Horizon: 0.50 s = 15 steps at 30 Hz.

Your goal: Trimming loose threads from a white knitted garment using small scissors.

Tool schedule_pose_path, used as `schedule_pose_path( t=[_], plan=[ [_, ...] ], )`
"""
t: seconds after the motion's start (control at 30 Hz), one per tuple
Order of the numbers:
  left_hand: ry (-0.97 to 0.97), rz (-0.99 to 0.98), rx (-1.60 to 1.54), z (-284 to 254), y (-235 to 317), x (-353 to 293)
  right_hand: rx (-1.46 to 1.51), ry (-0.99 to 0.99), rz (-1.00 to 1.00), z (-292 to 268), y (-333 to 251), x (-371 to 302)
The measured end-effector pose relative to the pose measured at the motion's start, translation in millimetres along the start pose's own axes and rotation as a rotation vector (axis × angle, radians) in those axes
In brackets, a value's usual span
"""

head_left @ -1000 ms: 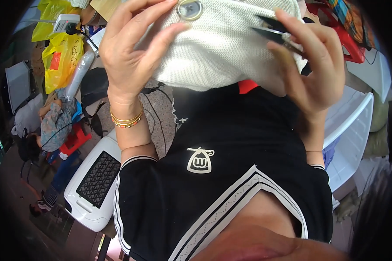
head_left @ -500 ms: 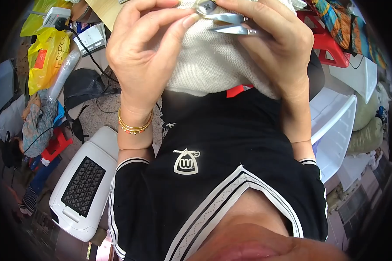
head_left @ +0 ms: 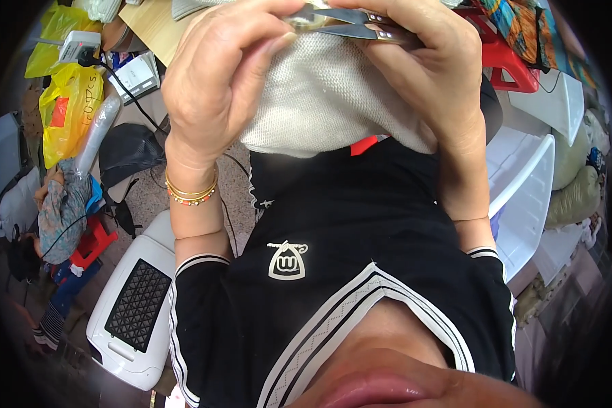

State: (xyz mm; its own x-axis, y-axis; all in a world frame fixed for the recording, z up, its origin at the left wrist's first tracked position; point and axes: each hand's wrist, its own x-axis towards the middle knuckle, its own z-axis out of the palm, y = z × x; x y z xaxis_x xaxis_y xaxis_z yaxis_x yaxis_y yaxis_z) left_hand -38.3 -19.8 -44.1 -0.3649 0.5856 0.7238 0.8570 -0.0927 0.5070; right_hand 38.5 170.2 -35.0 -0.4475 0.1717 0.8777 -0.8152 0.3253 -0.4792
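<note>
Cream knit fabric hangs over my lap between both hands. My right hand is closed round a pair of small thread snips. The snips' two dark blades point left and stand apart. Beside the blade tips, my left hand pinches at a small shiny round button lying against the knit. The button is blurred, and my left fingertips are partly cut off by the top edge. Whether the blades touch a thread I cannot make out.
To the left are yellow plastic bags, a white power adapter with a black cable, and a white case with a black grid panel. A person sits beyond. Right: red stool, white plastic bin.
The snips have moved up and slightly left, so their tips now sit at the button. My left hand has shifted a little left and down.
</note>
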Motion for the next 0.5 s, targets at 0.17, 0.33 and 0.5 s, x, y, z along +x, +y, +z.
schedule_pose_path(
  t=[0.17, 0.33, 0.5],
  plan=[
    [0.049, -0.151, 0.02, 4, 4, 3, -0.641, -0.443, 0.623, -3, -80, 44],
    [0.119, -0.218, 0.025, 8, 1, 5, -0.719, -0.51, 0.677, 2, -88, 50],
    [0.163, -0.237, -0.119, 11, -8, 6, -0.778, -0.553, 0.644, 5, -83, 54]
  ],
)
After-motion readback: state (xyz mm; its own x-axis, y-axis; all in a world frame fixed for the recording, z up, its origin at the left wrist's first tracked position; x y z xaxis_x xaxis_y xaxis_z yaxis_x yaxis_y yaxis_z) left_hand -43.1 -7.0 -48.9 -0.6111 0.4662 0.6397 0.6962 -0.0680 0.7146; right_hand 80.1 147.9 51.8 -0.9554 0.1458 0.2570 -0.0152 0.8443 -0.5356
